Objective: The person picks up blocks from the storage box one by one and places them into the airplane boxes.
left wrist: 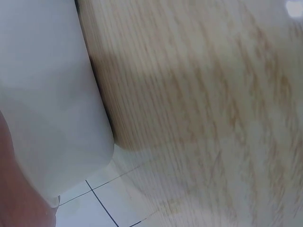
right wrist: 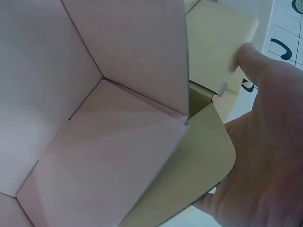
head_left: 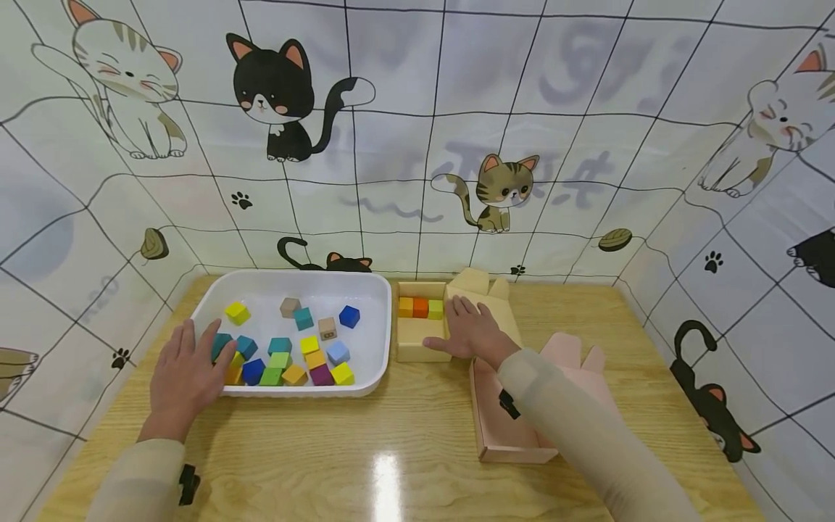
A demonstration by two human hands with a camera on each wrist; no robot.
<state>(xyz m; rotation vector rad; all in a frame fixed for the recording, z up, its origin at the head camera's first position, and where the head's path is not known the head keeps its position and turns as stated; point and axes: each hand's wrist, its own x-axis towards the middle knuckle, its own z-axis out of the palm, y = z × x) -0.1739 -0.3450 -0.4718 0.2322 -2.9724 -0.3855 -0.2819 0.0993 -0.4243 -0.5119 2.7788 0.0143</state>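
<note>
My left hand (head_left: pixel 185 373) lies over the front left corner of a white plastic tray (head_left: pixel 375 377), its fingers extended above the rim beside several coloured cubes (head_left: pixel 280 360). Whether the fingertips touch a cube cannot be made out. In the left wrist view, the tray's outer wall (left wrist: pixel 52 94) shows next to part of that hand. My right hand (head_left: pixel 476 333), fingers spread, rests at the right side of a small cream cardboard box (head_left: pixel 420 357), by its opened lid (head_left: pixel 502 312). Inside, an amber, an orange (head_left: pixel 420 308) and a yellow-green cube form a row along the back.
A pink cardboard box (head_left: pixel 515 455) with its lid opened stands in front and to the right, under my right forearm. Cat-patterned cloth walls (head_left: pixel 391 145) enclose the wooden table (head_left: pixel 326 449) at the back and sides.
</note>
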